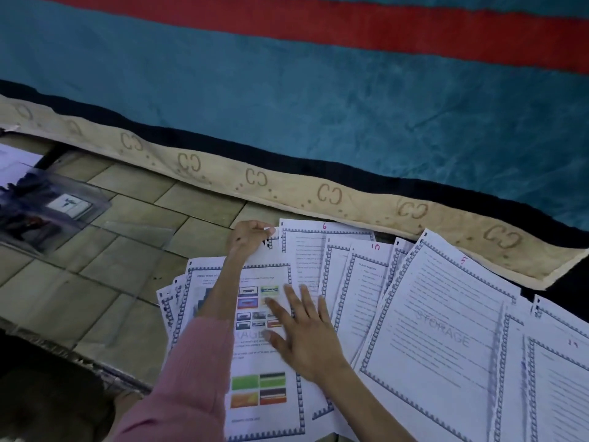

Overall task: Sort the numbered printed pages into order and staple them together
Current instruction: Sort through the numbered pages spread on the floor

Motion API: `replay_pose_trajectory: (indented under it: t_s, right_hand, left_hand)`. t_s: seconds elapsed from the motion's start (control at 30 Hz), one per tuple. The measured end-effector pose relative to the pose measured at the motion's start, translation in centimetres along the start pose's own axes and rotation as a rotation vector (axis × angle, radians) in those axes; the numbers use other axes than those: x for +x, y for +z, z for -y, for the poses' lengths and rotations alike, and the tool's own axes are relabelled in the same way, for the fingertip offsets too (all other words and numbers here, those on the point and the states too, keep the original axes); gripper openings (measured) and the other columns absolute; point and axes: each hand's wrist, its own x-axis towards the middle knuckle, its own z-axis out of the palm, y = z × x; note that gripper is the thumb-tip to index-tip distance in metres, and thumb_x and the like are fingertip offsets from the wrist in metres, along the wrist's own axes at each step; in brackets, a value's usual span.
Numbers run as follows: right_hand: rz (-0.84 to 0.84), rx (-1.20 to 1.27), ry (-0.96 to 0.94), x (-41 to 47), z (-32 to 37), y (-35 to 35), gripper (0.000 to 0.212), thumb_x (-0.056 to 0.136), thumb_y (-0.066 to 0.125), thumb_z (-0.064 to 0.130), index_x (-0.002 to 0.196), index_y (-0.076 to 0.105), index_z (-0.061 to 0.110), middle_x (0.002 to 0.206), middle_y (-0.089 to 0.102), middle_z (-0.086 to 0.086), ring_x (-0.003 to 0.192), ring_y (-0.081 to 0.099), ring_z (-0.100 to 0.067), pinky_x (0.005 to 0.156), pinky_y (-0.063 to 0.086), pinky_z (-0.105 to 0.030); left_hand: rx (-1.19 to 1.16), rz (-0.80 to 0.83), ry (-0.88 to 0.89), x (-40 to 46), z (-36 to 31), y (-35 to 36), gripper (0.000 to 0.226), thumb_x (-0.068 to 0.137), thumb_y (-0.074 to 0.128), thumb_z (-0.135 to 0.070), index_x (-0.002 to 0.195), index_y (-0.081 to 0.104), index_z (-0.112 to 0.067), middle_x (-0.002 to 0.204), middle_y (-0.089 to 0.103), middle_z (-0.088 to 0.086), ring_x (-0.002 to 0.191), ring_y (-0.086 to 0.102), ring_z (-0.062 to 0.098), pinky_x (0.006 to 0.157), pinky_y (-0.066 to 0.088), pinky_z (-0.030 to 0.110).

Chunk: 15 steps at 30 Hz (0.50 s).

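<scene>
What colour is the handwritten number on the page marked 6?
Red or pink ink, on the white bordered page marked 6, seen in the head view.

A tiled floor [127, 199] of beige-green squares with dark joints fills the lower left. Beyond it lies a teal blanket [287, 100] crossed by a red stripe [382, 30], edged with a dark band [318, 167] and a tan border [287, 186] printed with paired C marks. A clear plastic box [47, 212] sits at left. The light is dim and cool.
</scene>
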Motion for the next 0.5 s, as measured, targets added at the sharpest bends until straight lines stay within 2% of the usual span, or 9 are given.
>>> replay_pose_trajectory:
  t_s: [0.07,0.13,0.2,0.23,0.3,0.37,0.43,0.5]
  right_hand:
    - [-0.045,-0.018,0.022,-0.2,-0.5,0.6,0.054,0.094,0.02,0.063,0.138,0.039,0.038,0.142,0.048,0.0,0.13,0.046,-0.027,0.1,0.04,-0.05]
    - [-0.062,-0.03,0.001,-0.6,-1.1,0.4,0.054,0.093,0.022,0.064,0.138,0.038,0.039,0.142,0.048,0.001,0.131,0.045,-0.025,0.101,0.037,-0.047]
    - [-0.112,-0.057,-0.014,-0.7,-1.7,0.7,0.053,0.094,0.022,0.063,0.14,0.035,0.04,0.144,0.045,0.002,0.133,0.042,-0.024,0.107,0.034,-0.045]
    - [-0.117,-0.066,-0.018,-0.7,-1.8,0.7,0.053,0.094,0.022,0.063,0.141,0.033,0.04,0.145,0.044,0.003,0.134,0.04,-0.024,0.112,0.031,-0.043]
    - [-0.152,-0.052,-0.032,-0.7,-2.0,0.8,0.053,0.095,0.023,0.061,0.143,0.027,0.041,0.148,0.04,0.003,0.136,0.036,-0.023,0.11,0.02,-0.041]
    - [-0.175,-0.059,-0.038,-0.4,-2.1,0.9,0.052,0.095,0.022,0.06,0.144,0.026,0.041,0.148,0.04,0.004,0.136,0.036,-0.023,0.106,0.018,-0.039]
    - [-0.181,-0.067,-0.055,-0.3,-2.2,1.0,0.052,0.095,0.023,0.06,0.143,0.026,0.041,0.148,0.04,0.004,0.137,0.036,-0.022,0.106,0.018,-0.039]
    - [-0.171,-0.054,-0.067,-0.3,-2.3,0.9,0.051,0.095,0.023,0.06,0.143,0.028,0.041,0.148,0.04,0.004,0.137,0.036,-0.022,0.106,0.018,-0.039]
  left_hand:
    - [-0.035,-0.009,-0.029,0.3,-0.1,-0.2,0.01,0.082,0.069,-0.018,0.089,0.068,-0.011,0.088,0.065,0.01,0.085,0.057,0.02,0.083,0.047,0.03]
    - [-0.091,-0.029,-0.059,1.0,0.1,-0.4,0.011,0.082,0.07,-0.014,0.09,0.067,-0.008,0.1,0.068,0.017,0.092,0.06,0.023,0.089,0.048,0.033]
    - [-0.116,-0.069,-0.079,1.4,-0.1,-0.6,0.018,0.082,0.069,-0.012,0.096,0.067,-0.002,0.108,0.067,0.019,0.093,0.06,0.024,0.088,0.048,0.034]
    - [-0.123,-0.087,-0.079,1.5,-0.1,-0.6,0.017,0.082,0.069,-0.013,0.096,0.067,-0.003,0.108,0.067,0.018,0.092,0.06,0.024,0.088,0.049,0.034]
    - [-0.11,-0.115,-0.081,1.5,-0.2,-0.7,0.013,0.082,0.07,-0.015,0.093,0.067,-0.008,0.106,0.068,0.015,0.094,0.062,0.026,0.09,0.051,0.035]
    - [-0.074,-0.156,-0.093,1.5,-0.1,-0.9,0.006,0.081,0.071,-0.015,0.082,0.066,-0.012,0.105,0.069,0.013,0.094,0.063,0.025,0.09,0.051,0.033]
    - [-0.076,-0.181,-0.104,1.6,0.1,-1.1,0.018,0.079,0.072,-0.011,0.067,0.06,-0.016,0.105,0.069,0.015,0.089,0.062,0.023,0.083,0.05,0.03]
    - [-0.04,-0.21,-0.07,1.5,0.1,-1.2,0.023,0.08,0.071,-0.009,0.064,0.057,-0.018,0.106,0.069,0.016,0.088,0.062,0.022,0.079,0.047,0.027]
